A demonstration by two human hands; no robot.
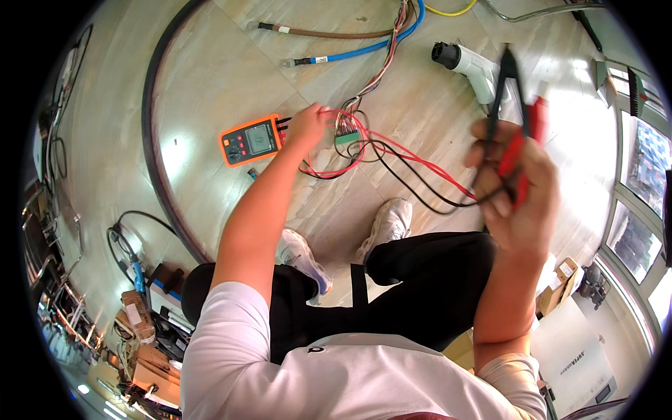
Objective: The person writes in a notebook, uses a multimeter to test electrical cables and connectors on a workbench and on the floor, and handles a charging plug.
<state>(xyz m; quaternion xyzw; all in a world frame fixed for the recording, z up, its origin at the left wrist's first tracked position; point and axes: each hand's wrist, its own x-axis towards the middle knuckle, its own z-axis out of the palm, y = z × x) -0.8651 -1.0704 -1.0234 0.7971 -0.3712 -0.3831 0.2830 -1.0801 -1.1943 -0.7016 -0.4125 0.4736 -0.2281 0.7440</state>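
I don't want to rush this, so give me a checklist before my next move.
1. Orange meter lying face up: ok.
2. Reading on its screen: cannot tell, too small.
3. Right hand holding the black-and-red clips: ok, though blurred.
4. Left hand gripping a lead: cannot tell, fingertips too small.
5. Red leads and black leads untangled: not ok, they cross beside the green connector.

orange-rimmed meter (250, 141): face up, left of looped red leads (432, 166) | black clip (509, 66), red clip (537, 119): raised, blurred
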